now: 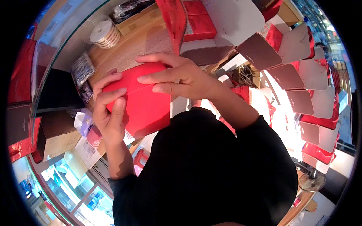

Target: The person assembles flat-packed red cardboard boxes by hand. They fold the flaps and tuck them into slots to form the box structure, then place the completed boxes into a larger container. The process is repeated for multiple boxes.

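A bright red box [149, 109] with a seam across its upper part is in front of my chest, between my two hands. My left hand [111, 107] grips its left side, with fingers and thumb bent over the edge. From the right, my right hand [181, 77] reaches over the top, its fingers and thumb pressed on the red surface near the seam. The underside of the box is hidden. Just beyond it lies a wooden table top [145, 37].
A ribbon spool stack [103, 34] and plastic-wrapped packets [83, 69] lie at the far left. A tissue pack [83, 122] and cardboard box [58, 132] sit at left, by a glass edge. Open boxes with brown flaps [260, 51] line the right; red boxes [198, 20] stand behind.
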Demonstrator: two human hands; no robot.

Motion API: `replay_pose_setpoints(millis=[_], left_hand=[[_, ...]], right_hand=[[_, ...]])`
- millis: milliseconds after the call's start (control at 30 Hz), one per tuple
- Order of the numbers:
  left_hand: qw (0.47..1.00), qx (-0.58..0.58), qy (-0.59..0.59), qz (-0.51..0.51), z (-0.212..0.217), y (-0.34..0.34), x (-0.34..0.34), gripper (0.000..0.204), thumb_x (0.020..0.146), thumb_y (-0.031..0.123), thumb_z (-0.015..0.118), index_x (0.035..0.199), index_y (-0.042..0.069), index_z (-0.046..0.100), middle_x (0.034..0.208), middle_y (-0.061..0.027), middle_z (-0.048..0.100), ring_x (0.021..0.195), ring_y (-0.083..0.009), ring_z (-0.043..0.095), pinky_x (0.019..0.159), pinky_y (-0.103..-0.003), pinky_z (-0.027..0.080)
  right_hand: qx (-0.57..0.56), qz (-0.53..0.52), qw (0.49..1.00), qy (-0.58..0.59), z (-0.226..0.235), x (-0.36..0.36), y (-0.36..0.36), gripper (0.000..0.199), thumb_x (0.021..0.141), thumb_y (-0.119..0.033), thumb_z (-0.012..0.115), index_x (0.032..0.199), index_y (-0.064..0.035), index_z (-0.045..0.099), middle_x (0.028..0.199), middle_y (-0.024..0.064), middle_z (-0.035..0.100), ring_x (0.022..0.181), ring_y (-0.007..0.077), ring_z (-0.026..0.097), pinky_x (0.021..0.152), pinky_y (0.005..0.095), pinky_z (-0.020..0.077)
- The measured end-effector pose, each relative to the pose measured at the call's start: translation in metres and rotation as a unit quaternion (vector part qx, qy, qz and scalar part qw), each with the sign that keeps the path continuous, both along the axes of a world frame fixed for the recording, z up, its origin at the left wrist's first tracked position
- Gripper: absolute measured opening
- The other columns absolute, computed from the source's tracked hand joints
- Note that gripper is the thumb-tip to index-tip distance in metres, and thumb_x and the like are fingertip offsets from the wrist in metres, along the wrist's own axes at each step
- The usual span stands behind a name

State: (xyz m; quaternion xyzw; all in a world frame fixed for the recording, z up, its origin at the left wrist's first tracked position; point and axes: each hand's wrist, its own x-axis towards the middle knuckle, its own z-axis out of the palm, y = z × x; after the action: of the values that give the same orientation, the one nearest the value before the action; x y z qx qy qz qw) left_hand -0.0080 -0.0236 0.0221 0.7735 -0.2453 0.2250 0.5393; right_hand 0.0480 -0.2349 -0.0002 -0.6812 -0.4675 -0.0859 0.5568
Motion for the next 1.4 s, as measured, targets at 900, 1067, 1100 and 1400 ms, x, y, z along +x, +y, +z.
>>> replay_pose_setpoints(millis=[900,1067,1100,1400], left_hand=[[0.933,0.351,-0.079,0.032,0.039,-0.082,-0.004,0.074,0.054,0.027,0.081,0.120,0.009,0.053,0.111,-0.0095,0.054,0.102,-0.0251,0.051,0.088,-0.040,0.036],[0.947,0.298,-0.116,0.039,0.033,-0.072,0.000,0.066,0.054,0.026,0.080,0.115,0.011,0.058,0.113,-0.0083,0.052,0.101,-0.0262,0.050,0.086,-0.039,0.036],[0.943,0.306,-0.121,0.046,0.032,-0.075,-0.001,0.064,0.055,0.025,0.080,0.113,0.012,0.059,0.113,-0.0085,0.052,0.100,-0.0266,0.050,0.086,-0.039,0.036],[0.954,0.242,-0.153,-0.095,0.056,-0.117,0.022,0.050,0.065,0.019,0.075,0.112,0.010,0.059,0.117,-0.0147,0.050,0.104,-0.0329,0.048,0.088,-0.041,0.037]], right_hand=[[-0.030,-0.258,0.962,-0.079,0.047,-0.083,-0.136,0.089,0.051,-0.023,0.087,0.126,-0.0038,0.043,0.126,0.0150,0.048,0.119,0.0316,0.044,0.098,0.0428,0.0363],[-0.126,-0.307,0.938,-0.104,0.056,-0.098,-0.153,0.083,0.050,-0.017,0.085,0.123,-0.0063,0.046,0.125,0.0155,0.048,0.121,0.0360,0.042,0.102,0.0510,0.0310],[-0.222,-0.350,0.904,-0.104,0.064,-0.100,-0.152,0.083,0.050,-0.017,0.084,0.123,-0.0065,0.046,0.125,0.0153,0.048,0.121,0.0357,0.042,0.102,0.0522,0.0307],[-0.248,-0.385,0.886,0.068,0.065,-0.083,-0.142,0.070,0.061,-0.005,0.072,0.125,-0.0043,0.044,0.112,0.0158,0.056,0.105,0.0307,0.056,0.089,0.0408,0.0437]])
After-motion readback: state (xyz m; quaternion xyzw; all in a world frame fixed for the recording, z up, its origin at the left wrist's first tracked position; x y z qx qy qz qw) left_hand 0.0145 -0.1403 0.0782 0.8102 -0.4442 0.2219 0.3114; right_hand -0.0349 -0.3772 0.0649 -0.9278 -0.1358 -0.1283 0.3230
